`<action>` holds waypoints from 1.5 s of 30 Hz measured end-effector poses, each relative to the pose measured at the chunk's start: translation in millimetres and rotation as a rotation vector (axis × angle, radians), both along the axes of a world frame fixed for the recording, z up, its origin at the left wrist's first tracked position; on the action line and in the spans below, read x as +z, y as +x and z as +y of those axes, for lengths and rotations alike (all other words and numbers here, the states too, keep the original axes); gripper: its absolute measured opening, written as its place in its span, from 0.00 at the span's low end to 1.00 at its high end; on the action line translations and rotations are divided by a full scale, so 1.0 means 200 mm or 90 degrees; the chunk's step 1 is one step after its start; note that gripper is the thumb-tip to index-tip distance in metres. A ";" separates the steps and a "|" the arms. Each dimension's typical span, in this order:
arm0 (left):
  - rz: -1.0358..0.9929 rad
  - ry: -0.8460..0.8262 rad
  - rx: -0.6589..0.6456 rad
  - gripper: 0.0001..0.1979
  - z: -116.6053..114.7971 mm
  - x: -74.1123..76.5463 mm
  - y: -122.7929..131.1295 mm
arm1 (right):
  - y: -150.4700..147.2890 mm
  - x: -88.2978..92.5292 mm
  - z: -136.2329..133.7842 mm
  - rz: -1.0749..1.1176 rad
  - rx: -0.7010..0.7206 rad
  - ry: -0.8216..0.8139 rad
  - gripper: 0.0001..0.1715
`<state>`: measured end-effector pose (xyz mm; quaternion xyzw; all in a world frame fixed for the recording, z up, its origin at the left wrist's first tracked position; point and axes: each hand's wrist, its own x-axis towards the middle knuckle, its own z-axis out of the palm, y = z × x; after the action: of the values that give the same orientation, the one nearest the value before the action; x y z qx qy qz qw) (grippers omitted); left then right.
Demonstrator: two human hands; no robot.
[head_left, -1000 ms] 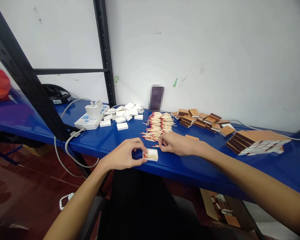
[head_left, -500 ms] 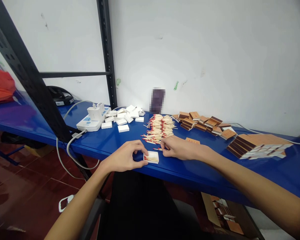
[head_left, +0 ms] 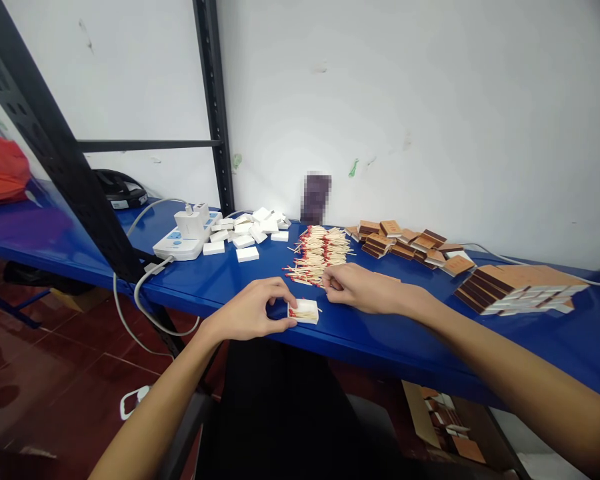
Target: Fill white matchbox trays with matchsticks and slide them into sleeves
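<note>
A small white matchbox tray (head_left: pixel 304 311) with red-tipped matches in it lies near the front edge of the blue table (head_left: pixel 360 327). My left hand (head_left: pixel 253 309) pinches its left end between thumb and fingers. My right hand (head_left: pixel 356 287) rests just right of the tray, fingers curled at the near edge of a heap of loose matches (head_left: pixel 320 252); what its fingertips hold is too small to make out.
Empty white trays (head_left: pixel 245 230) lie scattered beside a white power strip (head_left: pixel 183 239) with cables. Brown matchbox sleeves (head_left: pixel 405 241) and a stack of boxes (head_left: pixel 520 287) sit at the right. A black shelf post (head_left: pixel 55 147) stands left.
My right hand has shifted from the tray's right side up to the near edge of the match heap. More matches lie in the tray. My left hand has kept its hold.
</note>
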<state>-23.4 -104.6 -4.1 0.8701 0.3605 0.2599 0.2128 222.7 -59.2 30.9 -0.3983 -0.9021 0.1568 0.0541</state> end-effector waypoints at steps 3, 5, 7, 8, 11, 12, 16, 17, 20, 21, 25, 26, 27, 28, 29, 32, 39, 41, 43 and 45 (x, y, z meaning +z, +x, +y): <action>0.002 0.013 0.003 0.08 0.00 -0.01 0.00 | -0.02 0.01 -0.02 0.042 0.013 -0.012 0.05; 0.004 0.025 0.016 0.11 0.00 -0.01 0.00 | -0.04 0.02 -0.05 0.067 0.037 -0.033 0.06; 0.000 0.025 0.029 0.14 0.00 -0.02 0.00 | -0.07 0.02 -0.08 0.086 0.057 -0.061 0.05; -0.005 0.021 0.033 0.15 0.00 -0.02 0.00 | -0.09 0.02 -0.09 0.092 0.063 -0.073 0.05; -0.021 0.008 0.031 0.17 -0.01 -0.01 0.00 | -0.12 0.02 -0.11 0.087 0.071 -0.093 0.04; -0.023 0.008 0.029 0.17 -0.01 -0.01 0.00 | -0.13 0.03 -0.11 0.080 0.072 -0.098 0.05; -0.005 0.027 0.024 0.15 -0.01 -0.01 0.00 | -0.09 0.07 -0.09 0.070 0.048 -0.080 0.07; 0.001 0.032 0.020 0.14 -0.01 -0.01 0.00 | -0.06 0.08 -0.08 0.069 0.037 -0.059 0.09; -0.004 0.022 0.003 0.11 -0.01 0.00 0.00 | 0.02 0.09 -0.03 0.029 0.014 0.005 0.10; -0.011 0.011 -0.002 0.11 -0.01 0.00 -0.01 | 0.04 0.08 -0.02 0.005 0.009 0.016 0.09; -0.053 -0.031 0.009 0.12 -0.01 0.01 -0.01 | 0.09 0.02 0.00 -0.072 -0.010 0.032 0.08; -0.073 -0.033 0.027 0.14 0.00 0.01 -0.02 | 0.09 0.00 0.00 -0.080 -0.016 0.041 0.09; -0.095 -0.032 0.048 0.16 0.00 0.00 -0.02 | 0.09 -0.02 0.00 -0.084 -0.020 0.051 0.10; -0.115 -0.027 0.069 0.18 0.00 0.00 -0.02 | 0.08 -0.03 0.00 -0.085 -0.018 0.062 0.11; -0.131 -0.022 0.086 0.19 0.01 -0.01 -0.02 | 0.08 -0.04 -0.01 -0.079 -0.010 0.072 0.11; -0.138 -0.018 0.099 0.22 0.01 -0.02 -0.02 | 0.05 -0.05 -0.02 -0.035 0.046 0.108 0.11; -0.074 -0.010 0.067 0.18 0.00 0.00 -0.02 | 0.01 -0.07 -0.02 0.073 0.117 0.112 0.11; -0.066 -0.012 0.062 0.17 0.00 0.01 -0.02 | 0.01 -0.06 -0.03 0.100 0.106 0.116 0.13; -0.062 -0.012 0.054 0.16 0.00 0.01 -0.02 | 0.01 -0.05 -0.04 0.121 0.071 0.094 0.15; -0.057 -0.010 0.042 0.16 0.00 0.01 -0.02 | 0.01 -0.02 -0.05 0.146 0.036 0.040 0.14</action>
<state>-28.1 -105.5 -2.0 0.8436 0.3814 0.3027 0.2265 225.3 -68.3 26.1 -0.3501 -0.9055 0.1746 0.1645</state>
